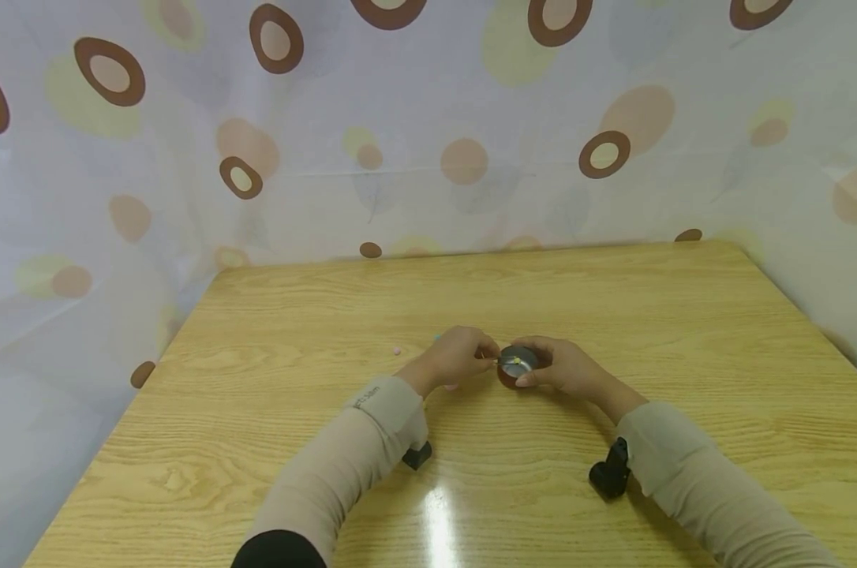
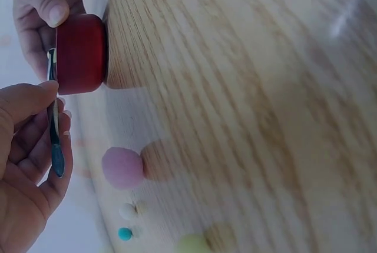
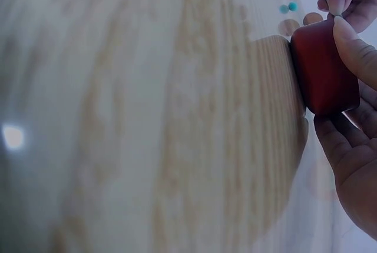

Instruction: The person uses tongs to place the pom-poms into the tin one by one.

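Observation:
A small round red tin [image 2: 82, 53] with a silvery inside stands on the table. My right hand [image 1: 566, 367] grips it at the rim and side, thumb and fingers on opposite sides. My left hand [image 1: 460, 355] pinches a slim metal tool [image 2: 54, 123] with a flat, rounded end, its exact kind unclear. The tool's far end reaches over the rim of the tin. A small yellow bit [image 1: 517, 360] shows in the tin, close to that end; whether they touch cannot be told.
Near the left hand lie a pink ball [image 2: 122, 167], a small white ball [image 2: 127, 210], a teal ball [image 2: 124, 233] and a yellowish ball [image 2: 193, 243]. They rest on the wooden table [image 1: 293, 450]. A patterned cloth [image 1: 414, 102] hangs behind and at both sides.

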Demonstrator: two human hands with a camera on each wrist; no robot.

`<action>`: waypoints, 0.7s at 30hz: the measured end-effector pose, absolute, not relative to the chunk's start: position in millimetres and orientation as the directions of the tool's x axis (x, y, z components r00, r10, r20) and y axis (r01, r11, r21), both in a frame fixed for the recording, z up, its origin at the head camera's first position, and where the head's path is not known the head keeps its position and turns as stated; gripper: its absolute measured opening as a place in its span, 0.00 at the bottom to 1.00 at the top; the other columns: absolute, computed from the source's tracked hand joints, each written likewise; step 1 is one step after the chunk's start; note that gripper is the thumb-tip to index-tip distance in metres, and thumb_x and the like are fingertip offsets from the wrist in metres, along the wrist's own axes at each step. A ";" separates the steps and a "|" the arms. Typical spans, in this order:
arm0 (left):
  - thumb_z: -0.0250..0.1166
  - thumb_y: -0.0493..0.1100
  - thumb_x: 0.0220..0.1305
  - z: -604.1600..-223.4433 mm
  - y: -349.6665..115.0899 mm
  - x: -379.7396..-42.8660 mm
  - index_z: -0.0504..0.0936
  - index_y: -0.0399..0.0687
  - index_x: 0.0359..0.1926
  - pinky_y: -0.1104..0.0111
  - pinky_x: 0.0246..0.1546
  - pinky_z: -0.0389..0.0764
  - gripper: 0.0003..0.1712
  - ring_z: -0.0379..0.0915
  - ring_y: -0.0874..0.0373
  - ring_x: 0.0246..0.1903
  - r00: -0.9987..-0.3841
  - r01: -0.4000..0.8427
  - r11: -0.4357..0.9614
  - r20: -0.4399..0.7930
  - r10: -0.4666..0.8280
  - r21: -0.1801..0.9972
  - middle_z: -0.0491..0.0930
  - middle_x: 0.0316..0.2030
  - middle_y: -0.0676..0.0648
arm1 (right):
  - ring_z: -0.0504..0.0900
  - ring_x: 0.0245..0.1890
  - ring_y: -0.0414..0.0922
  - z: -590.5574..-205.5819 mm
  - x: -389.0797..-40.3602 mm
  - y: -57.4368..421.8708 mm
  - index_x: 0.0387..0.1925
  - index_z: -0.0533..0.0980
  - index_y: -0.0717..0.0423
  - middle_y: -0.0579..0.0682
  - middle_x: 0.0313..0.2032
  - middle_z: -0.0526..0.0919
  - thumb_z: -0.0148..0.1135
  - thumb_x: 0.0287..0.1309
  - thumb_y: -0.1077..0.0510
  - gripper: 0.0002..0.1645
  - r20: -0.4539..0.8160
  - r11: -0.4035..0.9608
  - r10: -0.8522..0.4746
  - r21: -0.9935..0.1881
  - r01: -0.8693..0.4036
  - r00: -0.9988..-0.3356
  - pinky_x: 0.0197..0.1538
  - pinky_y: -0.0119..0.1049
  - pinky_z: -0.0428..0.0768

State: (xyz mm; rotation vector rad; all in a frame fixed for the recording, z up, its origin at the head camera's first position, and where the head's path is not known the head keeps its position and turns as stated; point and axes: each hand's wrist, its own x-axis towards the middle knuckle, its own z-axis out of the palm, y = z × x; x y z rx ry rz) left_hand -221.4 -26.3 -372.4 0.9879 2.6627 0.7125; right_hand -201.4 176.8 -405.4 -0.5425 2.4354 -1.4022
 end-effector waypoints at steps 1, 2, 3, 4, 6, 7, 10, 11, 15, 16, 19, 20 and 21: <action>0.59 0.37 0.55 -372.7 -26.0 -221.7 0.79 0.43 0.41 0.79 0.33 0.70 0.11 0.71 0.63 0.34 -0.752 0.556 0.658 -0.031 0.659 0.508 0.78 0.35 0.51 | 0.69 0.49 0.52 -405.5 -201.4 177.0 0.55 0.64 0.60 0.58 0.50 0.71 0.67 0.39 0.50 0.41 -0.052 0.460 -0.451 -0.869 -0.182 -0.891 0.49 0.46 0.67; 0.59 0.38 0.55 -373.0 -25.7 -222.1 0.79 0.43 0.41 0.79 0.33 0.70 0.11 0.71 0.64 0.34 -0.751 0.557 0.659 -0.031 0.659 0.506 0.78 0.35 0.51 | 0.69 0.49 0.52 -405.4 -201.5 176.9 0.55 0.64 0.60 0.58 0.50 0.71 0.67 0.39 0.50 0.41 -0.051 0.460 -0.452 -0.869 -0.184 -0.891 0.49 0.46 0.66; 0.59 0.38 0.55 -373.5 -25.5 -222.5 0.79 0.43 0.41 0.79 0.32 0.70 0.11 0.71 0.64 0.33 -0.751 0.559 0.659 -0.030 0.660 0.502 0.78 0.35 0.52 | 0.69 0.49 0.52 -405.4 -201.6 176.9 0.55 0.64 0.60 0.58 0.50 0.71 0.67 0.39 0.50 0.41 -0.050 0.460 -0.452 -0.869 -0.185 -0.891 0.50 0.46 0.66; 0.59 0.38 0.55 -373.7 -25.3 -222.7 0.79 0.43 0.41 0.79 0.32 0.70 0.11 0.71 0.64 0.33 -0.751 0.561 0.660 -0.028 0.660 0.500 0.78 0.34 0.52 | 0.69 0.49 0.52 -405.5 -201.7 177.0 0.55 0.64 0.60 0.58 0.50 0.71 0.67 0.39 0.50 0.41 -0.048 0.462 -0.453 -0.867 -0.188 -0.890 0.50 0.46 0.66; 0.59 0.38 0.55 -373.8 -24.9 -222.7 0.79 0.43 0.41 0.79 0.32 0.70 0.11 0.71 0.64 0.33 -0.752 0.559 0.661 -0.029 0.658 0.501 0.78 0.34 0.52 | 0.69 0.49 0.52 -405.4 -201.7 177.0 0.55 0.64 0.61 0.59 0.50 0.71 0.67 0.39 0.50 0.41 -0.041 0.460 -0.456 -0.866 -0.197 -0.889 0.50 0.46 0.66; 0.59 0.38 0.55 -373.5 -24.9 -222.5 0.79 0.43 0.41 0.79 0.32 0.70 0.11 0.71 0.65 0.33 -0.753 0.557 0.662 -0.031 0.658 0.502 0.78 0.34 0.52 | 0.69 0.48 0.52 -405.2 -201.7 177.1 0.55 0.64 0.61 0.59 0.49 0.71 0.67 0.39 0.50 0.41 -0.036 0.460 -0.457 -0.865 -0.201 -0.888 0.49 0.46 0.66; 0.60 0.37 0.55 -373.2 -25.1 -222.1 0.79 0.43 0.41 0.80 0.32 0.70 0.11 0.71 0.64 0.32 -0.753 0.556 0.661 -0.032 0.658 0.504 0.78 0.35 0.51 | 0.69 0.48 0.52 -405.3 -201.9 177.0 0.55 0.64 0.61 0.58 0.49 0.72 0.67 0.39 0.50 0.40 -0.029 0.458 -0.459 -0.864 -0.208 -0.888 0.49 0.47 0.66; 0.59 0.37 0.55 -373.0 -25.3 -221.9 0.79 0.43 0.41 0.80 0.32 0.70 0.11 0.71 0.64 0.32 -0.752 0.556 0.659 -0.032 0.658 0.506 0.78 0.35 0.51 | 0.69 0.48 0.52 -405.2 -201.9 176.9 0.55 0.64 0.61 0.58 0.49 0.72 0.67 0.39 0.50 0.40 -0.028 0.458 -0.458 -0.864 -0.209 -0.888 0.49 0.46 0.66; 0.60 0.36 0.54 -371.3 -26.8 -220.6 0.79 0.42 0.41 0.80 0.32 0.70 0.11 0.71 0.64 0.32 -0.752 0.553 0.650 -0.024 0.658 0.521 0.78 0.35 0.50 | 0.70 0.48 0.51 -405.2 -201.9 176.5 0.54 0.65 0.61 0.58 0.49 0.72 0.67 0.39 0.51 0.39 -0.027 0.479 -0.448 -0.851 -0.215 -0.893 0.49 0.46 0.67; 0.60 0.36 0.54 -370.7 -27.6 -220.3 0.79 0.42 0.40 0.79 0.32 0.70 0.11 0.71 0.64 0.33 -0.752 0.554 0.649 -0.020 0.659 0.522 0.78 0.36 0.50 | 0.70 0.48 0.51 -405.0 -201.7 176.3 0.54 0.65 0.61 0.58 0.49 0.72 0.67 0.39 0.51 0.39 -0.026 0.483 -0.446 -0.849 -0.216 -0.895 0.49 0.46 0.67; 0.59 0.36 0.54 -368.7 -30.4 -219.6 0.79 0.42 0.41 0.79 0.33 0.71 0.11 0.71 0.63 0.34 -0.759 0.539 0.648 -0.023 0.651 0.538 0.77 0.36 0.50 | 0.70 0.47 0.52 -404.4 -201.0 175.8 0.54 0.65 0.62 0.58 0.49 0.72 0.68 0.39 0.51 0.39 -0.023 0.488 -0.443 -0.845 -0.219 -0.896 0.49 0.46 0.67; 0.59 0.36 0.55 -367.9 -31.4 -219.4 0.79 0.42 0.41 0.79 0.34 0.71 0.11 0.71 0.63 0.35 -0.761 0.536 0.648 -0.022 0.648 0.541 0.77 0.37 0.50 | 0.70 0.48 0.52 -404.0 -200.8 175.6 0.54 0.65 0.62 0.58 0.49 0.71 0.68 0.39 0.52 0.39 -0.024 0.487 -0.439 -0.846 -0.215 -0.898 0.50 0.47 0.66; 0.59 0.36 0.55 -367.4 -32.4 -219.5 0.79 0.42 0.40 0.78 0.34 0.71 0.11 0.71 0.63 0.35 -0.762 0.536 0.648 -0.020 0.647 0.541 0.77 0.37 0.50 | 0.69 0.48 0.52 -403.9 -200.8 175.6 0.54 0.65 0.62 0.59 0.50 0.71 0.68 0.39 0.52 0.39 -0.025 0.484 -0.440 -0.848 -0.214 -0.898 0.50 0.47 0.66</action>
